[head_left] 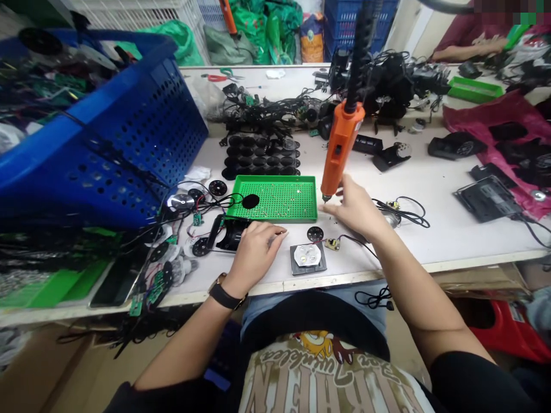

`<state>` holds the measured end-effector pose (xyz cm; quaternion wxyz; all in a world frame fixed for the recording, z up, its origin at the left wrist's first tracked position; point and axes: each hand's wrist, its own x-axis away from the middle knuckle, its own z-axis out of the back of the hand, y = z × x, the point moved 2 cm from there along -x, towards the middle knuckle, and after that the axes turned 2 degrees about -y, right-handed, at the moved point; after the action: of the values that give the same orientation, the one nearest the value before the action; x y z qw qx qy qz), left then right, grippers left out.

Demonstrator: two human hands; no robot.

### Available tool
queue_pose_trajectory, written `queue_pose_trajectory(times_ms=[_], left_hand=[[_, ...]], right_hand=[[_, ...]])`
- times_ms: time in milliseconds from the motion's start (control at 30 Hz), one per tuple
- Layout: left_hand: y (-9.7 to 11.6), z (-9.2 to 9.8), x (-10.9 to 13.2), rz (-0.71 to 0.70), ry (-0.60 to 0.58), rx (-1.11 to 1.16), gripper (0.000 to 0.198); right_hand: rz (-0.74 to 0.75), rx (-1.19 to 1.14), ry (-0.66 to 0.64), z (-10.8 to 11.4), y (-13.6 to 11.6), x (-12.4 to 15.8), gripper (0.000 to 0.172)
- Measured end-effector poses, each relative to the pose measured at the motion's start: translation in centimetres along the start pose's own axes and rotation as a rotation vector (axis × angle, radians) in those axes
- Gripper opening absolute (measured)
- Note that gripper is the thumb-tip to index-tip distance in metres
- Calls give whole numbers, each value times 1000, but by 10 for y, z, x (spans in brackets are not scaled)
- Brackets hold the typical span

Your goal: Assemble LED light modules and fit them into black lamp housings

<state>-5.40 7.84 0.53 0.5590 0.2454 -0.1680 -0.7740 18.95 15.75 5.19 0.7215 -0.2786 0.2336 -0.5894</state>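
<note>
My left hand [259, 246] is over a black plastic housing [232, 234], its thumb and index fingertip close together at a small thing I cannot make out. My right hand [355, 207] is beside the tip of a hanging orange electric screwdriver [340, 149], fingers apart, thumb and fingers near the tool's lower end. Between them lies a green perforated tray [275, 218] with small screws and a black disc [250, 201]. In front sit a white part on a dark square block [309, 264], a round black disc [315, 233] and a small wired circuit board [332, 244].
A large blue basket [142, 115] full of parts stands at the left. Behind the tray are rows of black round parts [262, 155] and tangled cables. Black housings and a pink bag [512, 126] lie right. Another person's arm shows at the back right.
</note>
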Motion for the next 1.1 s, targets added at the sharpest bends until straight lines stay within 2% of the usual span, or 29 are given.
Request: queue_pose_trajectory(times_ms=[100, 167, 267, 333, 567, 700, 767, 867, 967, 1033, 1100], left_hand=[[0, 1, 2, 10, 12, 74, 23], [1, -1, 4, 14, 26, 116, 22], [5, -8, 8, 18, 50, 174, 19], [7, -11, 11, 16, 69, 215, 17], [8, -14, 19, 15, 96, 274, 14], [11, -16, 19, 25, 70, 305, 16], [14, -16, 17, 19, 27, 354, 17], [18, -14, 12, 35, -29, 506, 18], [16, -4, 7, 87, 26, 616, 23], [12, 5, 2, 95, 62, 596, 24], [5, 16, -7, 84, 64, 524, 26]], right_hand=[[-121, 297, -253, -17, 10, 11, 31], [-114, 323, -316, -36, 12, 16, 28], [-129, 379, -336, -60, 9, 19, 40], [-142, 403, -340, -68, 6, 19, 42], [-143, 357, -289, -63, 11, 22, 30], [-131, 255, -190, -57, 6, 31, 20], [-92, 160, -148, -56, -2, 36, 21], [-4, -76, -137, -60, -12, 39, 26], [39, -441, -127, -67, -15, 37, 35], [44, -608, -124, -70, -13, 38, 45], [70, -633, -90, -69, -11, 42, 51]])
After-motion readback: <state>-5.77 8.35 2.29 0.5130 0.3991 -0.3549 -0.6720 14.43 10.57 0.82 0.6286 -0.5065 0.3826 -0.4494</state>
